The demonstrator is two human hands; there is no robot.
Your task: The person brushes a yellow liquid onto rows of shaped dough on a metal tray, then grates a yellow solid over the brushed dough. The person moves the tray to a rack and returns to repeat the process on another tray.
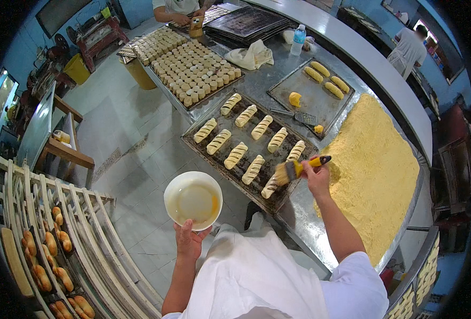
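My left hand grips the near rim of a white bowl, held off the table, with a little clear liquid and a yellow streak inside. In my right hand is a wide paintbrush with a yellow and black handle and pale bristles. The bristles are over a slashed dough roll at the near right corner of a dark baking tray, partly hiding it; I cannot tell whether they touch. Two rows of similar slashed rolls lie on this tray.
Yellow crumbs cover the table's right end. A second tray holds coated rolls, yellow lumps and a grater. Beyond are round dough pieces, a cloth, a water bottle, stacked trays and a co-worker's hands. A bread rack stands left.
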